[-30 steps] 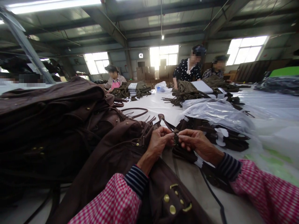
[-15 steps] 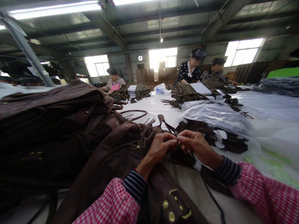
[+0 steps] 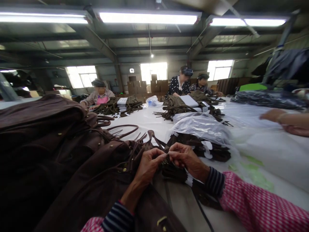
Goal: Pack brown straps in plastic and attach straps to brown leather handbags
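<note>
Both hands meet fingertip to fingertip over a dark brown leather bag [image 3: 116,180]. My left hand [image 3: 148,164] is closed in a pinch, thumb against the index finger. My right hand [image 3: 188,159] pinches from the other side, its fingertips nearly touching the left ones. Whatever small part lies between them is too small and hidden to name. A thin brown strap [image 3: 159,141] rises just behind the fingers. Below the right hand is a bundle of dark straps [image 3: 175,174] with a white wrap. A brass-coloured buckle [image 3: 161,220] shows on the bag near the front.
Brown leather bags [image 3: 43,129] are piled high at left. Clear plastic [image 3: 202,125] covers more dark straps beyond my right hand. Across the white table [image 3: 147,119], several people handle olive bundles [image 3: 129,104]. A co-worker's hand [image 3: 272,114] reaches in at right.
The view has turned right and tilted up, so everything sits further left and lower. A co-worker's arm has come into view at right. My hands keep their pinch.
</note>
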The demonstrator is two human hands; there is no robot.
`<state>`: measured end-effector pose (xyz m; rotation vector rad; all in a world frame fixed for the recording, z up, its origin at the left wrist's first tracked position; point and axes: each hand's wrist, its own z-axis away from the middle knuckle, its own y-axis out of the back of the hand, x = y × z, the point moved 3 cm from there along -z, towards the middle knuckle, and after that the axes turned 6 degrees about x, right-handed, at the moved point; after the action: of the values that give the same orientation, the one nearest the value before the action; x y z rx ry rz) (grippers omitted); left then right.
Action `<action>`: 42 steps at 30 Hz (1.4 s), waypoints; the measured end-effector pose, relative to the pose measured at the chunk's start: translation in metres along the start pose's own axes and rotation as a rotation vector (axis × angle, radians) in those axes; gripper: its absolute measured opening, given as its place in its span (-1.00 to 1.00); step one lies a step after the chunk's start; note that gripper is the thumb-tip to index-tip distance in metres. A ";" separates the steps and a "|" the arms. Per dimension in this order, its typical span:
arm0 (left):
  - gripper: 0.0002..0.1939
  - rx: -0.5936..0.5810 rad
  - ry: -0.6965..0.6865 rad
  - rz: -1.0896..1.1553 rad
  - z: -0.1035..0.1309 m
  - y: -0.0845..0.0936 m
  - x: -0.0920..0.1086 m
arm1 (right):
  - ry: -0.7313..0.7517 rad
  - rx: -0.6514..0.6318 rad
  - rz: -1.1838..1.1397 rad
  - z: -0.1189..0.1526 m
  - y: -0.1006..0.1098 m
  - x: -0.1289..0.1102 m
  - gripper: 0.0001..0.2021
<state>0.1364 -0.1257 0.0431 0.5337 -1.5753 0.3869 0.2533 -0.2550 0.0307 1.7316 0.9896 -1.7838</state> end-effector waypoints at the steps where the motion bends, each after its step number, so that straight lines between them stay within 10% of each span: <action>1: -0.56 -0.006 0.000 -0.006 -0.001 0.000 0.000 | 0.010 -0.003 0.006 -0.001 0.000 0.000 -0.64; 9: -0.56 -0.143 -0.009 -0.045 -0.005 0.001 -0.001 | 0.038 -0.105 0.042 0.001 -0.008 -0.007 -0.65; 42: -0.76 -0.076 -0.014 0.098 0.005 -0.006 -0.001 | 0.005 -0.064 0.065 0.011 -0.004 0.004 -0.67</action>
<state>0.1358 -0.1332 0.0412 0.4029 -1.6273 0.3961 0.2427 -0.2606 0.0264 1.7104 0.9713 -1.6895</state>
